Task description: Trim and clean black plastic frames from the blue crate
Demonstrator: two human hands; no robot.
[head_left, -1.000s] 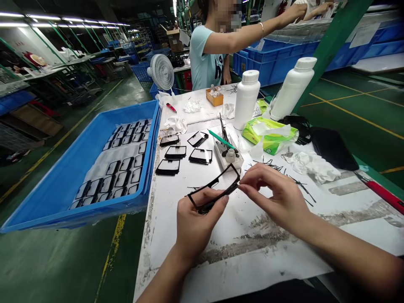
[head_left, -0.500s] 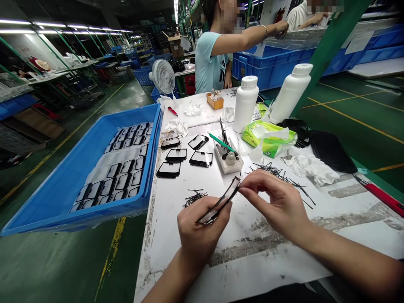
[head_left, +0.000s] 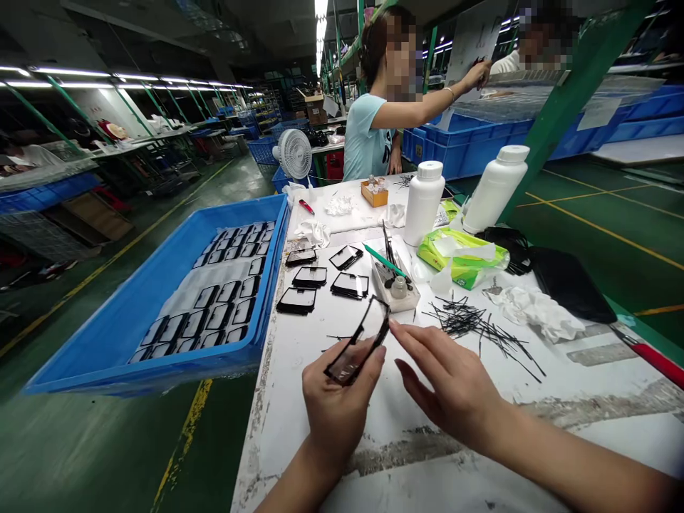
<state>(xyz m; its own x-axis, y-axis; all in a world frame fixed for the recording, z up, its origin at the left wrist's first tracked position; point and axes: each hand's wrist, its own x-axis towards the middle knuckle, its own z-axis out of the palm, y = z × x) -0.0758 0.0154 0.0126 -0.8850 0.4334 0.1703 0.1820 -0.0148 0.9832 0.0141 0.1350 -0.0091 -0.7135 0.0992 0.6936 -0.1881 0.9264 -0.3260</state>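
From the head view, the only one I have, I look down on two bare hands over a white table [head_left: 293, 356]. My left hand [head_left: 338, 410] holds a thin black-rimmed frame [head_left: 346, 365], thumb on one side and fingers on the other, tilted with its far end raised. My right hand [head_left: 457, 388] is partly open: the index fingertip meets the frame's upper corner or sits just beside it, I can't tell which, and the thumb is apart below. I see nothing clearly pinched there.

Right of the frame lies a loose heap of black strips [head_left: 464, 319]. Beyond it stand a small glass jar [head_left: 399, 287] and a green stick [head_left: 383, 259]; stacks of similar frames [head_left: 296, 300] lie to the left, near a blue tray [head_left: 139, 376] holding many more.

I judge the frame very light, with a slim rim that may flex and a clear, smooth part that could slip or take smudges. I'd grip by the black edges, low and lightly, keeping fingertips off the clear part; squeezing or twisting might bend or crack it.
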